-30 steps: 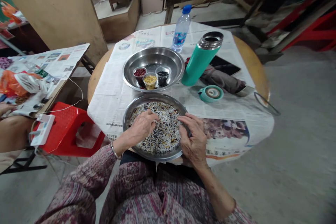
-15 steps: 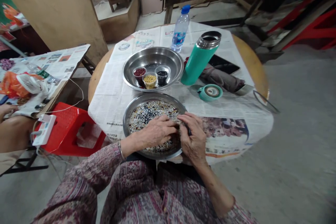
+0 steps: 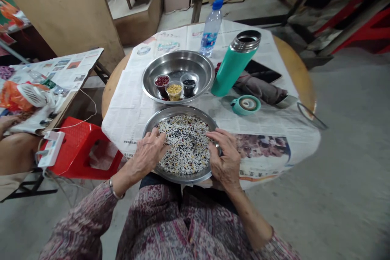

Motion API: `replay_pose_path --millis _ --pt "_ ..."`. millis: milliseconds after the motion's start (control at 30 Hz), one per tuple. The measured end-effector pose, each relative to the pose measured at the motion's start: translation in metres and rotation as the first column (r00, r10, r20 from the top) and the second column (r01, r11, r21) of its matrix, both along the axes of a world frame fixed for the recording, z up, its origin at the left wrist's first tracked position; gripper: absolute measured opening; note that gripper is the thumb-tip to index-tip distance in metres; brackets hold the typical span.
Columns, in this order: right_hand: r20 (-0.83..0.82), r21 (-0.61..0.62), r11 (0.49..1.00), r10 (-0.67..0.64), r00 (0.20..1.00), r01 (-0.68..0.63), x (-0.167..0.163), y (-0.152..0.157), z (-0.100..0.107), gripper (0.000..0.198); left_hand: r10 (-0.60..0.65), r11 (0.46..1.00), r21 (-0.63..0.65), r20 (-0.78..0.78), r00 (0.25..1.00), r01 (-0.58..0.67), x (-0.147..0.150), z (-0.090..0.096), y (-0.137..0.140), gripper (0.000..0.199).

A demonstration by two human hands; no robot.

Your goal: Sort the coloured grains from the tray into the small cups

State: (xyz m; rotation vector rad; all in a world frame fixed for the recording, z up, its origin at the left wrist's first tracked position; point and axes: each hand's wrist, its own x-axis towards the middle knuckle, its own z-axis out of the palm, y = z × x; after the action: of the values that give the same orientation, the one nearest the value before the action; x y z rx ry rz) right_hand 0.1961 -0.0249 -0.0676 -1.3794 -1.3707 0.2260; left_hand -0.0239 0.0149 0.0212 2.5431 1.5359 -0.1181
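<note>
white, black and yellow small grains [image 3: 186, 146] lie in the near round silver metal basin [image 3: 183, 109] on the newspaper-covered bench [image 3: 122, 124], right of the left hand [image 3: 149, 150], left of the right hand [image 3: 224, 158], both loosely curled, i can't tell if gripping anything.

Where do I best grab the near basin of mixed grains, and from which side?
Likely by the rim, from left and right together. The near basin is round, wide and shallow with loose grains inside, so opposite grips should keep it level. The far basin crowds its far edge; the right hand lies over the right rim.
</note>
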Motion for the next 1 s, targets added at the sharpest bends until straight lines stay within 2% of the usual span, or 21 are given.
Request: replay_pose_path --millis 100,167,233,333,433,467,533,600,667,767,900,1000 --pt "0.023 0.017 1.000 0.003 1.000 -0.003 0.000 0.000 -0.001 0.022 -0.072 0.994 -0.074 0.053 0.996 0.076 -0.005 -0.003 -0.020 0.039" --pt "0.037 0.026 1.000 0.003 0.999 -0.004 0.000 0.000 -0.001 0.022 -0.120 0.977 -0.160 0.141 0.983 0.143 0.002 -0.010 -0.023 0.033" --pt "0.045 0.026 1.000 0.007 0.999 -0.008 0.000 0.000 -0.001 0.022 -0.126 0.967 -0.184 0.247 0.961 0.174 0.016 -0.019 -0.016 0.024" --pt "0.046 0.020 1.000 0.006 0.999 -0.007 0.000 0.000 -0.002 0.022 -0.076 0.987 -0.101 0.407 0.910 0.128 0.041 -0.031 0.007 0.023" --pt "0.043 0.023 1.000 0.000 0.999 -0.001 0.000 0.000 -0.002 0.022 -0.123 0.988 -0.011 0.528 0.840 0.152 0.053 -0.030 0.030 0.026" --pt "0.043 0.025 1.000 0.000 0.999 -0.001 0.000 0.000 -0.002 0.022 -0.138 0.988 0.018 0.524 0.841 0.151 0.052 -0.027 0.033 0.027" --pt "0.043 0.028 1.000 0.004 0.999 -0.005 0.000 0.001 -0.002 0.023 -0.135 0.991 0.060 0.436 0.890 0.121 0.044 -0.021 0.035 0.031" --pt "0.040 0.027 1.000 0.007 0.999 -0.008 0.000 0.000 -0.002 0.023 -0.097 0.995 0.058 0.300 0.949 0.084 0.033 -0.018 0.032 0.048" --pt "0.040 0.026 1.000 0.010 0.999 -0.011 0.001 0.000 -0.003 0.022 -0.086 0.996 0.025 0.228 0.970 0.082 0.026 -0.021 0.029 0.049" --pt "0.047 0.025 1.000 0.012 0.999 -0.013 0.001 0.000 -0.003 0.022 -0.111 0.990 -0.047 0.297 0.948 0.131 0.029 -0.029 0.031 0.022" --pt "0.041 0.028 1.000 0.011 0.999 -0.012 0.001 0.000 -0.003 0.023 -0.068 0.960 -0.211 0.457 0.887 0.183 0.041 -0.028 0.032 0.016" --pt "0.029 0.029 0.999 0.015 0.999 -0.015 0.000 0.000 -0.002 0.023 -0.105 0.917 -0.282 0.515 0.851 0.283 0.042 -0.020 0.018 0.017"
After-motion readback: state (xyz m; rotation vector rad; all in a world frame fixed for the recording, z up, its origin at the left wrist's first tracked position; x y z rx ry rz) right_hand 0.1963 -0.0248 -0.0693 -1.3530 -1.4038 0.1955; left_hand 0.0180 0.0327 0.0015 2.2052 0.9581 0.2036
